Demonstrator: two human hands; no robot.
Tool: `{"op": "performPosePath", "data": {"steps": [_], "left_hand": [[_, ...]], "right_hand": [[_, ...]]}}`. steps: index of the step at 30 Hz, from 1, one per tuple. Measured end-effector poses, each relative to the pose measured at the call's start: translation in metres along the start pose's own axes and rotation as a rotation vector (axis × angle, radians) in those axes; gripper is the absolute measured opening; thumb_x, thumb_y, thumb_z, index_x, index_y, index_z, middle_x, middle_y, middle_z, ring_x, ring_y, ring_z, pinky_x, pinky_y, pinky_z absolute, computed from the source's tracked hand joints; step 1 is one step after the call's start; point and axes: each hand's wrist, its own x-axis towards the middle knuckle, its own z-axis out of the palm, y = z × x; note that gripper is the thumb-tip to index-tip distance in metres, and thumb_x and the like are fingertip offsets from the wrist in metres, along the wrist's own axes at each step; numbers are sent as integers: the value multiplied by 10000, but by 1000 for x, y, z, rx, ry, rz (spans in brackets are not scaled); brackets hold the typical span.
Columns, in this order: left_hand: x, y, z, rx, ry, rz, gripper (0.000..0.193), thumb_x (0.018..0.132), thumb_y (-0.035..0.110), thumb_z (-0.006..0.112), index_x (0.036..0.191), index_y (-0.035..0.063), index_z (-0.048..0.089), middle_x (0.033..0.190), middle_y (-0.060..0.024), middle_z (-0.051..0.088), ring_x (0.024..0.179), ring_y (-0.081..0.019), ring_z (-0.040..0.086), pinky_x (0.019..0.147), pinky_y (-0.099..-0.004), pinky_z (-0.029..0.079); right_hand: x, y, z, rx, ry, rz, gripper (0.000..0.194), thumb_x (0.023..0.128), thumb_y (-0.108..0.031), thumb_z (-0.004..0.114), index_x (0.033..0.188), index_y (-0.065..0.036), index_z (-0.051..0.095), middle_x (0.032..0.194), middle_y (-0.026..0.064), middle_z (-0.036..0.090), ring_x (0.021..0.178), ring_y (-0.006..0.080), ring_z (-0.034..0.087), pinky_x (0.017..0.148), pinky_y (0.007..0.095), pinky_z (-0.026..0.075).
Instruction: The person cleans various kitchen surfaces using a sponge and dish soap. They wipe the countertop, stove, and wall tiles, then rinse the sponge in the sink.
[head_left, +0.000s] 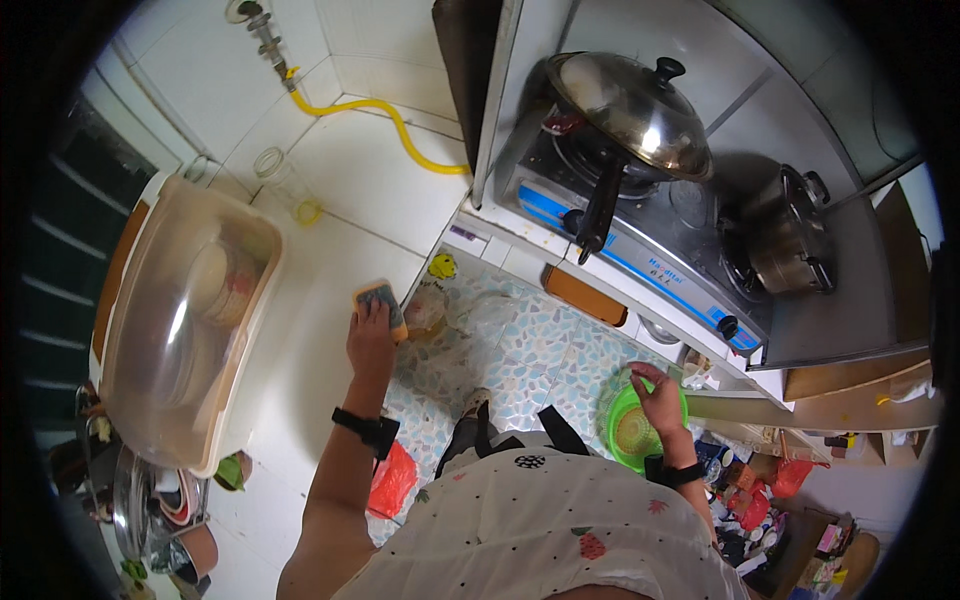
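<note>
My left hand (371, 334) lies over a scouring sponge (388, 301) with a dark pad face and an orange body. The sponge rests at the edge of the white tiled counter (322, 300), with my fingers pressed on its top. My right hand (658, 397) hangs in the air with its fingers curled a little apart and nothing seen in it. Below that hand, a green plastic basket (613, 431) stands low down. Left of the sponge is a dish box (172, 300) with a clear lid, and bowls show through it.
A gas stove (645, 247) carries a lidded wok (630, 112) and a steel pot (784, 232). The wok's handle (600, 214) juts over the front. A yellow gas hose (405, 135) crosses the counter near a glass jar (281, 176). A red plastic bag (392, 480) lies low beside me.
</note>
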Motion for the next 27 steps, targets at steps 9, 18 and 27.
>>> {"op": "performPosePath", "data": {"steps": [9,18,27], "left_hand": [[135,96,-4,-486,-239,86,453,719,-15,506,1150,118,546,981,-189,602,838,-376,578,747,-420,469],[257,214,7,-707,282,382,584,658,-88,535,1218,59,461,1193,-173,501,1037,-352,502,844,-396,434],[235,302,45,-530,-17,464,235,802,61,464,994,-5,583,985,-182,587,995,-309,536,879,-386,411]], "right_hand": [[24,-20,8,-111,42,-65,225,783,-108,610,1007,-91,621,975,158,622,882,309,602,758,354,476],[2,2,-8,-92,147,32,224,779,-97,602,1001,-67,619,953,160,628,885,305,604,760,355,477],[-18,49,-36,-1,220,117,212,778,-85,613,987,-47,623,948,160,631,889,311,603,760,341,472]]}}
